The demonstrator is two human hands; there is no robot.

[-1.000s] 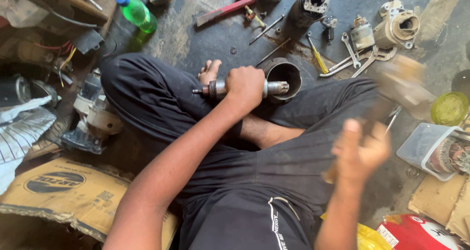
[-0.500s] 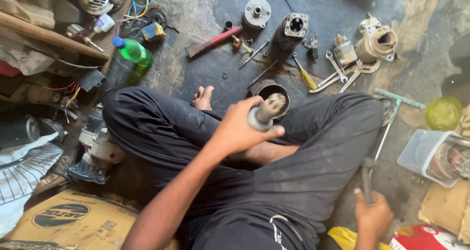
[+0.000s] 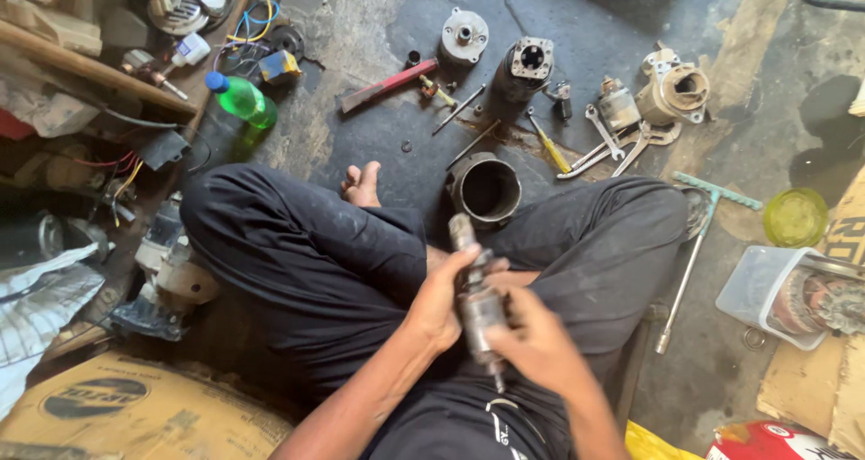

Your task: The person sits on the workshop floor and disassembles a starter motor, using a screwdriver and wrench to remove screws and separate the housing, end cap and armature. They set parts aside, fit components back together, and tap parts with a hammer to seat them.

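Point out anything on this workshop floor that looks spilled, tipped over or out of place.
The green bottle lies on its side among wires at the upper left. A dark wet-looking stain spreads on the floor beside the black motor housing. Both hands grip a metal shaft normally.

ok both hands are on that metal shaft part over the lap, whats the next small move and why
Probably a small turn of the shaft part with the right hand while the left hand steadies it. Both hands already wrap its middle, its upper end points toward the open metal cylinder on the floor, and no tool is in either hand.
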